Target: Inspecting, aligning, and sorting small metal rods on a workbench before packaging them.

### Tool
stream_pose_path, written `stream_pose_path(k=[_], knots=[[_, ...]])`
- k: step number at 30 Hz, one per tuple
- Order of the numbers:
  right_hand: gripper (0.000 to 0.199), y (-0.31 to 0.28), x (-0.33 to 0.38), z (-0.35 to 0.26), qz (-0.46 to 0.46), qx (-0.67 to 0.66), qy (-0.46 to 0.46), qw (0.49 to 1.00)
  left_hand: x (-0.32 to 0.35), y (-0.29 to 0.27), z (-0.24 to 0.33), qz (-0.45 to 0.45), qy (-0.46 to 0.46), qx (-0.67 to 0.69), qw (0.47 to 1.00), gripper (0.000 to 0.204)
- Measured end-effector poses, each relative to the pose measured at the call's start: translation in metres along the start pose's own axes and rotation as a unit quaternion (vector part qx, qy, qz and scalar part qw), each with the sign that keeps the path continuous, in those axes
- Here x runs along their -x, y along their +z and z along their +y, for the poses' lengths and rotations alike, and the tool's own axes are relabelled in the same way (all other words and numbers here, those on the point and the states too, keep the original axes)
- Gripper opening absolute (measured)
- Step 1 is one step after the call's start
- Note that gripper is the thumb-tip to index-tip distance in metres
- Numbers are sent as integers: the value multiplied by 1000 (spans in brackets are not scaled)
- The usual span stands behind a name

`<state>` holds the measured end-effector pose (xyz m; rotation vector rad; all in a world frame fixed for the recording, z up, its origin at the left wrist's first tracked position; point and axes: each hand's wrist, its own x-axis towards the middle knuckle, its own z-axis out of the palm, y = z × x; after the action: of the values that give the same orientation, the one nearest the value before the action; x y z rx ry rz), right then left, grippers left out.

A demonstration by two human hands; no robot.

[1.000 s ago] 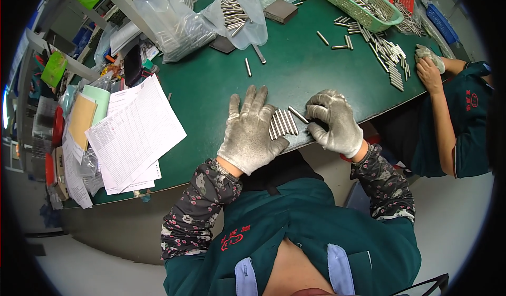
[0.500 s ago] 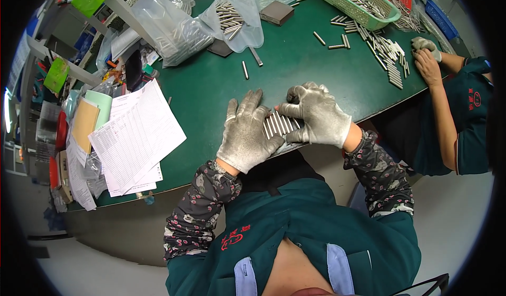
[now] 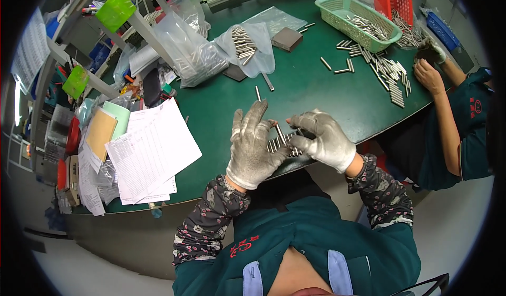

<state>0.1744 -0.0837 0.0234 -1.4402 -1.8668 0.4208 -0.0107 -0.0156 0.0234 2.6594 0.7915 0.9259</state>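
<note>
My left hand (image 3: 253, 147), in a grey-stained white glove, lies over the left end of a row of short metal pins (image 3: 272, 146) at the table's near edge. Its long fingers are stretched out. One metal pin (image 3: 281, 134) stands tilted above the row, between the left index fingertip and thumb. Across from it, my right hand (image 3: 328, 140), gloved the same way, curves over the right end of the row. Its thumb and index finger are apart, and the thumb is close to the pins. My hands partly hide the row.
A loose pin (image 3: 258, 93) lies beyond my left hand. Papers (image 3: 153, 148) cover the left side. Farther back are a bag of pins (image 3: 243, 44), a dark block (image 3: 287, 39) and a green basket (image 3: 329, 17). A co-worker's hand (image 3: 428, 77) is near the pin pile (image 3: 390, 72).
The view has shifted, so the table sits lower and farther right. A pin now stands tilted above the row, and my right thumb and fingers have shifted over the row's right end.
</note>
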Motion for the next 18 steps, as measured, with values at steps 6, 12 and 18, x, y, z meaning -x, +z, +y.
stream_pose_path(k=[6,12,18], knots=[[37,5,-15,-27,-30,-382,224,896,-13,-12,5,59,121,-42,990,57],[28,13,-13,-30,38,-472,254,844,-17,-10,9,76,120,36,989,59],[32,9,-9,-41,2,-513,217,830,-15,-15,14,51,73,35,995,60]])
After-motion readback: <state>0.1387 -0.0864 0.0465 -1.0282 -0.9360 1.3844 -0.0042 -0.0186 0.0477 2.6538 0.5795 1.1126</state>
